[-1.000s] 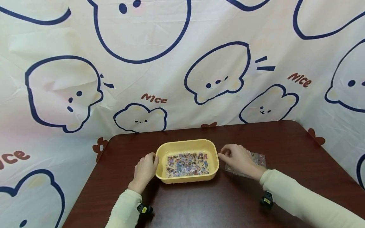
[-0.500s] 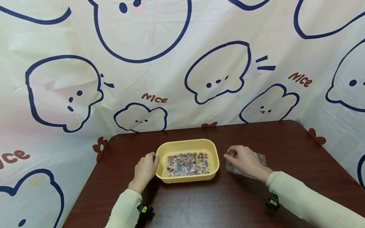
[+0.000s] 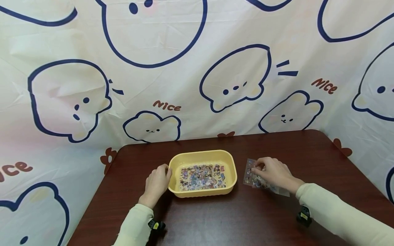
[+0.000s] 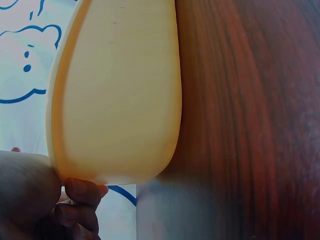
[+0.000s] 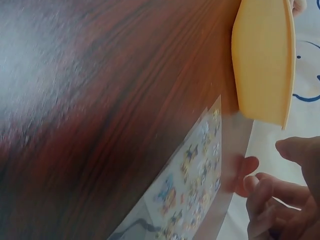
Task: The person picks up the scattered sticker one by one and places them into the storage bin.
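A shallow yellow plastic basin (image 3: 201,194) sits on the table, with many small colourful cut-out pieces (image 3: 201,177) spread over its floor. My left hand (image 3: 156,184) pinches the basin's left rim between thumb and fingers; the left wrist view shows the fingertips (image 4: 82,192) at that end. To the right of the basin lie clear sticker sheets (image 3: 250,175) printed with small figures. Over them hovers my right hand (image 3: 275,173), thumb and fingers bent loosely. In the right wrist view nothing shows between its thumb and fingers (image 5: 270,195), which stand apart from the sheets (image 5: 192,185).
The dark brown wooden table (image 3: 209,222) reaches back to a pale cloth (image 3: 191,85) with cartoon bears. That cloth hangs behind the table and along both sides. A small black device (image 3: 304,216) is strapped at each wrist.
My right hand has drawn away from the basin's right end, moving right over the sticker sheets. More of the sheets' left part shows, and they look slightly turned. The left hand keeps its place.
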A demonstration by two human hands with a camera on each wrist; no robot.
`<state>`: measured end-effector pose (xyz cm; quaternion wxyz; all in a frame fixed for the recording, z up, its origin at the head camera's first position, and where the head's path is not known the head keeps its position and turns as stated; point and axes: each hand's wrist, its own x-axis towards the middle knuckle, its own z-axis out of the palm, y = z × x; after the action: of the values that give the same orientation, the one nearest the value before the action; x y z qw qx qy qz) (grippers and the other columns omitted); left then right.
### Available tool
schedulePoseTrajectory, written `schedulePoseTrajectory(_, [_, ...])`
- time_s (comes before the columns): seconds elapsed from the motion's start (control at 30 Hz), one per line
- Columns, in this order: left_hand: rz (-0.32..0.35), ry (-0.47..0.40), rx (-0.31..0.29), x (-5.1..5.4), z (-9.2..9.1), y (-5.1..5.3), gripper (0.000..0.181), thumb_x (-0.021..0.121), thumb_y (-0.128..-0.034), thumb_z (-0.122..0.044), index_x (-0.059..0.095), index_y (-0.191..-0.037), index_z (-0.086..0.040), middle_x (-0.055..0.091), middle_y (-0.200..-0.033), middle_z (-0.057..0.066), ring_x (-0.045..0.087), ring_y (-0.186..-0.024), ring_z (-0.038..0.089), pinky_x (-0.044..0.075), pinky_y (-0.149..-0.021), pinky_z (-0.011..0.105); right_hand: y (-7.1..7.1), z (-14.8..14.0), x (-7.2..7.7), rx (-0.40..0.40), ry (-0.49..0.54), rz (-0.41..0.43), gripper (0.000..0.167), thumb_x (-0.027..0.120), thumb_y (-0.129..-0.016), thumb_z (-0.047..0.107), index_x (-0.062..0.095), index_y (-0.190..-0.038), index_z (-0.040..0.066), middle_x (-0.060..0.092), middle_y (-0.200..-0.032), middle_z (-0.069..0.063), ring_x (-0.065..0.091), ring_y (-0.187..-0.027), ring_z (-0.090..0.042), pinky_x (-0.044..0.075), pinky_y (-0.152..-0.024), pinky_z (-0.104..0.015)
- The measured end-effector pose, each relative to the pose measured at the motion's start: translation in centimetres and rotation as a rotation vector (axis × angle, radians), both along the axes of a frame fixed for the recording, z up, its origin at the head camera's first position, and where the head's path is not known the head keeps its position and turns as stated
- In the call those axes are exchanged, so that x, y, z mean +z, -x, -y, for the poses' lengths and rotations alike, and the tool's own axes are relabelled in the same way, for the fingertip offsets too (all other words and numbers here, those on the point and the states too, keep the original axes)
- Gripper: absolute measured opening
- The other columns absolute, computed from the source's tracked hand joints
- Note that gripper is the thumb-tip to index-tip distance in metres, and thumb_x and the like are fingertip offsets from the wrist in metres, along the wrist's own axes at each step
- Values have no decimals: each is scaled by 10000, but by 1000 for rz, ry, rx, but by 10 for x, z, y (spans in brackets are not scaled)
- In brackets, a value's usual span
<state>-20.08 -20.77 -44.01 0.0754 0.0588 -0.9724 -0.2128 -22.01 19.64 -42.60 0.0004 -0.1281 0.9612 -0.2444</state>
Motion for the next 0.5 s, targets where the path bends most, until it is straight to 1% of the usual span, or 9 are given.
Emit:
schedulePoseTrajectory(0.23, [-3, 1, -1, 0, 0, 0, 307, 574, -1019, -271, 695, -1153, -22, 748, -956, 172, 678, -709, 271, 504, -603, 458, 4, -12, -1, -9, -33, 18, 333, 694, -941, 351, 732, -1101, 62, 736, -980, -68, 598, -706, -109, 439, -531, -290])
schedulePoseTrajectory(0.5, [-4, 0, -1, 0, 0, 0, 309, 573, -1021, -273, 696, -1147, -19, 747, -949, 168, 668, -699, 256, 501, -597, 447, 10, -25, -4, -29, -33, 14, 342, 698, -943, 328, 717, -1127, 40, 736, -1023, -120, 568, -664, -129, 417, -499, -309])
